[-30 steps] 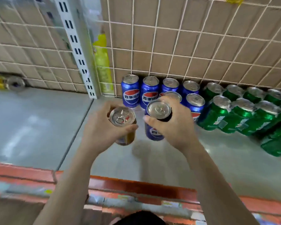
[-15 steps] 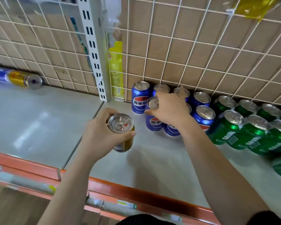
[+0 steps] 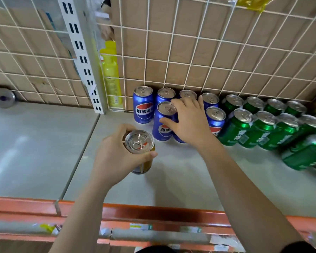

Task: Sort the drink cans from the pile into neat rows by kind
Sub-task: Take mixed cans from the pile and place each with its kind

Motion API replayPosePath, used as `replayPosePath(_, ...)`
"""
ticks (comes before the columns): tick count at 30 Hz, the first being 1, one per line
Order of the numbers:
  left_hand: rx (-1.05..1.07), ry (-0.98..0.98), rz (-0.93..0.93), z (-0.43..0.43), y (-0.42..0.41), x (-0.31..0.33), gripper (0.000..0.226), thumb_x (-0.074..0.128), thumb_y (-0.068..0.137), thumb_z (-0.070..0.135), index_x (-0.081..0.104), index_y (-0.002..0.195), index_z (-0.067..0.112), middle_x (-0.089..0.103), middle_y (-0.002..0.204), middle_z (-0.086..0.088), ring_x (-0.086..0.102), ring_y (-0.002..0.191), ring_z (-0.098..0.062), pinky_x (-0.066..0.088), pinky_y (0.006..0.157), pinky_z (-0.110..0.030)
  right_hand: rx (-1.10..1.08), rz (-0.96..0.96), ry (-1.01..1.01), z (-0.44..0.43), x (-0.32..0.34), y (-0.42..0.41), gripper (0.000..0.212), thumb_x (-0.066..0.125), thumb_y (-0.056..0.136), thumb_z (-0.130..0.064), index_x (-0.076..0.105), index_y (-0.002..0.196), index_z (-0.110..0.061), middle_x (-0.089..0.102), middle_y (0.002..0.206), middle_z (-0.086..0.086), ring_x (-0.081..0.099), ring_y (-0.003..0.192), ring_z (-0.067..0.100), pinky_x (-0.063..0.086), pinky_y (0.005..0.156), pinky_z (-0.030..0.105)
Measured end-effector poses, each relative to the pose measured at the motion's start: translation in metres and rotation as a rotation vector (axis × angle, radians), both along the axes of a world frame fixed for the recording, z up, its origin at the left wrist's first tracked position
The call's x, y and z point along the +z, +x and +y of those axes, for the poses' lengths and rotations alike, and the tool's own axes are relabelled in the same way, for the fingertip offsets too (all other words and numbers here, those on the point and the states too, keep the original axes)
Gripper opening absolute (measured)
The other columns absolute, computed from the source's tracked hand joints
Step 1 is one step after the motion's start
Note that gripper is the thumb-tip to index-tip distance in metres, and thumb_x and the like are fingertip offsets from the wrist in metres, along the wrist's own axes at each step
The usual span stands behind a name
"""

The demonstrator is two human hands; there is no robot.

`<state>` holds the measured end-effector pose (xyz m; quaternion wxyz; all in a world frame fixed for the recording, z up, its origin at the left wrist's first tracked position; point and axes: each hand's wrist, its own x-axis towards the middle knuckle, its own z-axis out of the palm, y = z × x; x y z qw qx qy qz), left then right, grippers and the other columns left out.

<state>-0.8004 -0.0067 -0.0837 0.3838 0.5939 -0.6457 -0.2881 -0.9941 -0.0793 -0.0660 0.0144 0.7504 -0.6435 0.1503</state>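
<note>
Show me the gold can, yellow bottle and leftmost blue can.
gold can (image 3: 139, 141): head view, on its silver lid.
yellow bottle (image 3: 111, 73): head view, on its body.
leftmost blue can (image 3: 143, 108): head view, on its logo.

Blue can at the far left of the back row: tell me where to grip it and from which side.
Grip the upright blue aluminium cola can round its mid side wall, coming from the front-left: those sides look free, while a neighbouring blue can crowds its right and the white wire mesh stands close behind.
</note>
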Motion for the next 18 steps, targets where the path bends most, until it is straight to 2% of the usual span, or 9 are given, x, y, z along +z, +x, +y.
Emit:
replayPosePath(3, -0.026, -0.012, -0.003, 0.001, -0.016, 0.005, 0.055, 0.087, 0.049, 0.047, 0.054, 0.092, 0.035, 0.062, 0.085, 0.02, 0.06, 0.084, -0.001, 0.05, 0.071, -0.028, -0.062, -0.056, -0.12, 0.02, -0.001, -0.019, 0.062, 0.059, 0.085, -0.048, 0.044, 0.135, -0.014, 0.047, 0.134, 0.013, 0.038, 0.128, 0.033, 0.011, 0.115, 0.051)
replayPosePath(6, -0.082, -0.027, -0.01, 0.002, -0.043, 0.011, 0.056, 0.085, 0.051, 0.044, 0.055, 0.097, 0.034, 0.062, 0.087, 0.02, 0.057, 0.084, 0.004, 0.044, 0.067, -0.017, -0.127, -0.095, -0.142, 0.045, 0.001, -0.049, 0.059, 0.061, 0.085, -0.043, 0.046, 0.134, -0.014, 0.048, 0.131, 0.013, 0.039, 0.126, 0.034, 0.017, 0.113, 0.047)
replayPosePath(8, -0.12, -0.034, 0.005, 0.004, -0.068, 0.015, 0.057, 0.087, 0.05, 0.043, 0.057, 0.098, 0.031, 0.063, 0.087, 0.02, 0.058, 0.084, 0.004, 0.046, 0.068, -0.019, -0.15, -0.107, -0.108, 0.062, 0.001, -0.075, 0.055, 0.061, 0.085, -0.043, 0.047, 0.132, -0.017, 0.049, 0.13, 0.009, 0.04, 0.124, 0.031, 0.022, 0.109, 0.044)
replayPosePath(13, -0.204, -0.073, 0.012, 0.013, -0.147, 0.023, 0.072, 0.083, 0.038, 0.063, 0.059, 0.097, 0.03, 0.064, 0.087, 0.018, 0.06, 0.083, 0.001, 0.05, 0.07, -0.025, -0.226, -0.099, -0.013, 0.11, -0.008, -0.152, 0.052, 0.058, 0.087, -0.045, 0.048, 0.131, -0.02, 0.046, 0.133, 0.005, 0.038, 0.127, 0.028, 0.01, 0.116, 0.047)
replayPosePath(18, -0.246, -0.14, 0.003, 0.028, -0.246, 0.037, 0.071, 0.077, 0.042, 0.065, 0.06, 0.1, 0.026, 0.063, 0.087, 0.018, 0.059, 0.082, 0.003, 0.045, 0.064, -0.016, -0.232, -0.043, 0.011, 0.151, -0.002, -0.242, 0.053, 0.055, 0.089, -0.044, 0.046, 0.133, -0.017, 0.045, 0.135, 0.007, 0.037, 0.128, 0.03, 0.009, 0.116, 0.047)
